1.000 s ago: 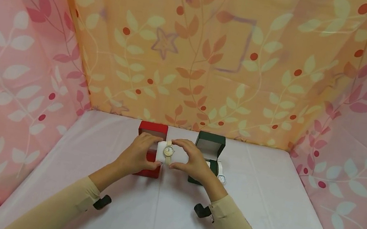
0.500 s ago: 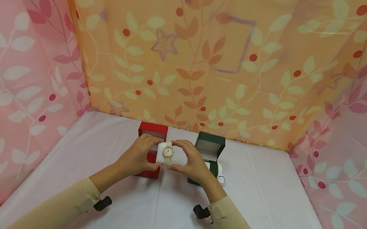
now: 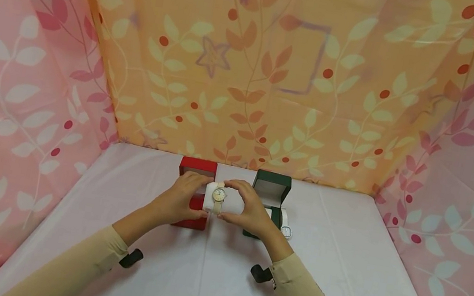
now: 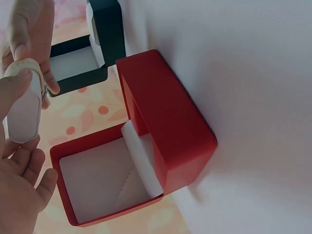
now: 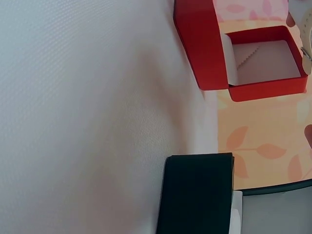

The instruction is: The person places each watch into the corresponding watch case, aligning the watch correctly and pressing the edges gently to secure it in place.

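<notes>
A wristwatch [image 3: 218,195] with a cream strap and round gold-rimmed dial is wrapped around a white watch cushion [image 3: 235,202], held up above the table. My left hand [image 3: 172,201] grips the cushion's left end between thumb and fingers. From the other side, my right hand [image 3: 253,211] pinches the strapped cushion, thumb below and index finger above. Behind my left hand stands an open red watch box [image 3: 198,164], partly covered by it; its white-lined lid [image 4: 102,175] shows in the left wrist view. An open green watch box [image 3: 273,177] stands behind my right hand.
A second watch [image 3: 286,232] with a white strap and squarish dial lies at the green box's right side. White cloth [image 3: 330,266] covers the table. Patterned orange [image 3: 249,67] and pink [image 3: 15,107] cloth walls enclose the back and sides.
The cushion and watch have shifted very slightly to the right. Both hands keep their hold, and the boxes have not moved.
</notes>
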{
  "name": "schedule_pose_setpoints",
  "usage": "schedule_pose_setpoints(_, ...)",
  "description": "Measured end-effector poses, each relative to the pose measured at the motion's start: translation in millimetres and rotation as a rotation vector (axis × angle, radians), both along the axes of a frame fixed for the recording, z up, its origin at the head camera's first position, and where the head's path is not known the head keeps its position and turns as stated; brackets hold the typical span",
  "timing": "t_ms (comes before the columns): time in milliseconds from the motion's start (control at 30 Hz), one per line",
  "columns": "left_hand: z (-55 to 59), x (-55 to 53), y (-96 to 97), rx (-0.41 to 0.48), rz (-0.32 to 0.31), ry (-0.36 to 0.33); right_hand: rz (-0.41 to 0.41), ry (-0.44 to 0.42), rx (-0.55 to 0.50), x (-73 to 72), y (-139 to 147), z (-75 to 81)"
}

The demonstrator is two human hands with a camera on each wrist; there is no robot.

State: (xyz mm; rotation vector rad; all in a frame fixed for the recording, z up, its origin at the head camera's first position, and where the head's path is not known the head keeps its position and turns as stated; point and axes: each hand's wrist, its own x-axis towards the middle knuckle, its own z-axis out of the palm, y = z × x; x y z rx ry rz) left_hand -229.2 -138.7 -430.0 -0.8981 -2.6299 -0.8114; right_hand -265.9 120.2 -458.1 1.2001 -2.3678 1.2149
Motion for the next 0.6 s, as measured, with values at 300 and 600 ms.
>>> schedule_pose_setpoints(300,-1.2,-2.8,-0.8,-0.001,0.017,0.017,0.014,0.065,0.008,0.2,0.6,1.4)
schedule_pose_setpoints(600,-0.4,-2.4,-1.8,0.039,-0.01,0.063,0.03,0.084,0.017,1.8,1.2,6.3)
